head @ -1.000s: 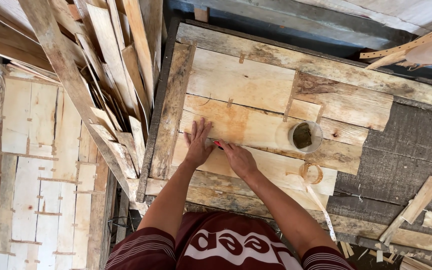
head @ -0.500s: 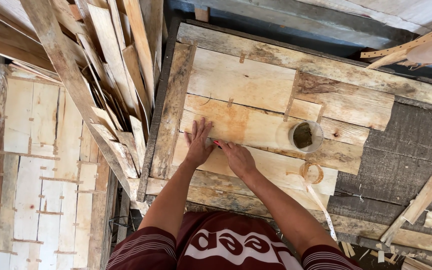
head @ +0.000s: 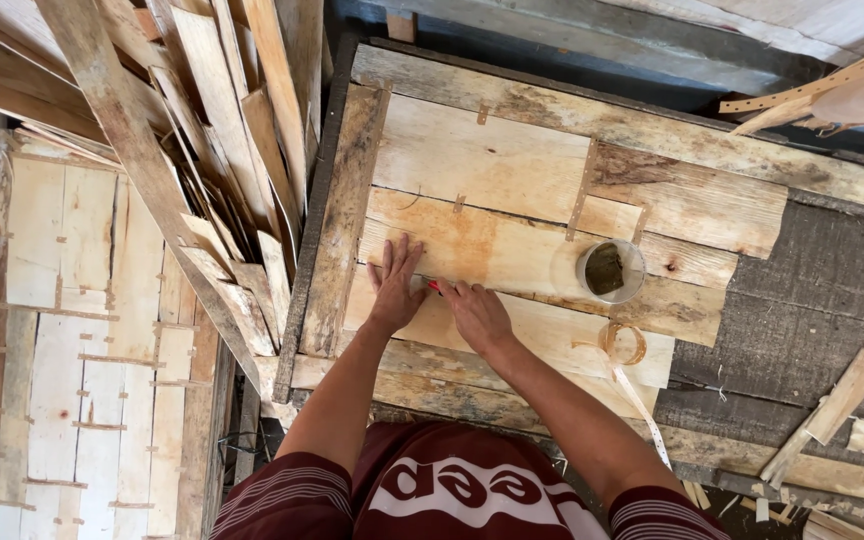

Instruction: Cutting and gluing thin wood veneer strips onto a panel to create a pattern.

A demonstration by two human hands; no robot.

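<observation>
Fingers (head: 399, 268) splayed — flat on plank (head: 512, 250)

A small red pencil (head: 435, 287) lies mid-frame against the pale wooden board (head: 492, 250), mostly hidden by fingers.

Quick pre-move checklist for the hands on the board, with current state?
1. Left hand flat on the board, fingers spread: ok.
2. Right hand has a grip on the small red tool: ok; what kind of tool: cannot tell.
3. Tool tip touching the wood: cannot tell.
4. Left fingers away from the tool: not ok, they sit right beside it.
5. Cup upright, apart from both hands: ok.
6. Strap loop off the working spot: ok.
</observation>
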